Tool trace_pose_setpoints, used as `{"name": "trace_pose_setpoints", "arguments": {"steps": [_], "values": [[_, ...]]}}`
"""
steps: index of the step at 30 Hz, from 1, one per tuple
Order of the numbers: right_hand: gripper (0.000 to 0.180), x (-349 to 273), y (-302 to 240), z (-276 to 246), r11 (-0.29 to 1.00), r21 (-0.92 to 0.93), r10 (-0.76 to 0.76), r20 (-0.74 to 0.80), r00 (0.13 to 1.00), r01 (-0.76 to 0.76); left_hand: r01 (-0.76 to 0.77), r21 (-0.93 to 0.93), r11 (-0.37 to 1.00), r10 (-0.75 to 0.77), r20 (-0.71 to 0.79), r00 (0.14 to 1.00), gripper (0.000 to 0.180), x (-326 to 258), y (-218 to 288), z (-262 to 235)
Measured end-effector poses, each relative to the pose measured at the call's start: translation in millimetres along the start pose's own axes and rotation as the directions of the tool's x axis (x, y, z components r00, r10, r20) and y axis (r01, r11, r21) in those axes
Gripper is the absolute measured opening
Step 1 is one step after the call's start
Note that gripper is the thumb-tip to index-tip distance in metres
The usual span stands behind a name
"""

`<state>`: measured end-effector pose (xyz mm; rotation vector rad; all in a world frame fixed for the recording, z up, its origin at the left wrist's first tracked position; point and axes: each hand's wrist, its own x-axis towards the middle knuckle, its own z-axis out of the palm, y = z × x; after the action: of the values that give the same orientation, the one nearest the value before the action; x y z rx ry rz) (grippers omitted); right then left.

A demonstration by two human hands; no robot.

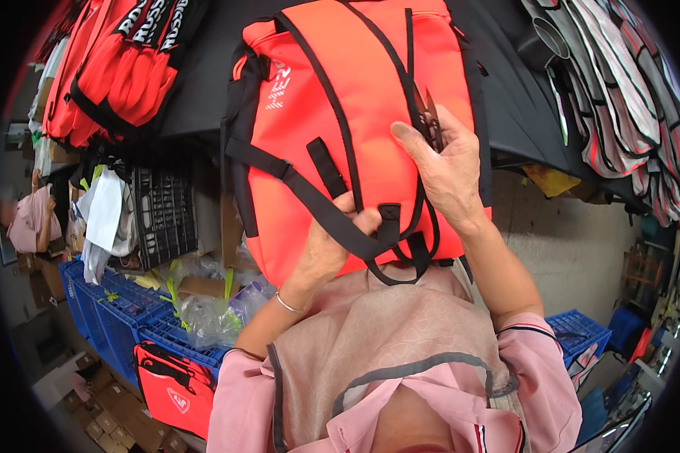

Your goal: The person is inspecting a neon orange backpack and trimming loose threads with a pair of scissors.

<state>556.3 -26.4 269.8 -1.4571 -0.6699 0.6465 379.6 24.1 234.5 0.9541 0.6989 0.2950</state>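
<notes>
A bright coral-red backpack (287, 128) with black trim lies in front of me, its shoulder straps facing up. My left hand (329, 245) is closed around a black webbing strap (268, 162) near the bag's lower end, where a black buckle or strap end hangs beside the fingers. In my right hand (453, 170) is a pair of dark thread snips (432, 113), blades pointing away from me over the right shoulder strap. The right thumb rests along the strap's padding. Part of the left fingers is hidden under the webbing.
A stack of red bags (121, 83) sits at the far left of the black-covered table (196, 90). White-grey pieces with black edging (612, 90) are piled at the far right, beside a dark cup (545, 41). Blue crates (113, 309) stand lower left, with another red bag (174, 389).
</notes>
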Motion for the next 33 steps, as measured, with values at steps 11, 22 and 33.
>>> {"name": "trace_pose_setpoints", "arguments": {"steps": [11, 22, 33], "values": [[0.025, 34.7, 10.6, 7.1, 0.991, -0.134, 0.016, 0.032, 0.999, -0.011, -0.171, -0.024, 0.985, 0.172, 0.065, 0.983, 0.027, 6.2, -1.8, 5.7], [0.027, 35.9, 36.4, 8.9, 0.987, -0.01, 0.157, 0.195, 0.968, -0.158, -0.468, 0.853, -0.232, 0.836, 0.421, 0.353, 0.047, 37.8, -8.8, -24.8], [0.041, 5.0, 19.8, -21.3, 0.904, -0.417, -0.053, 0.113, 0.992, 0.096, -0.554, 0.645, 0.527, 0.65, 0.115, 0.751, 0.026, 35.4, -12.9, -15.2]]}}
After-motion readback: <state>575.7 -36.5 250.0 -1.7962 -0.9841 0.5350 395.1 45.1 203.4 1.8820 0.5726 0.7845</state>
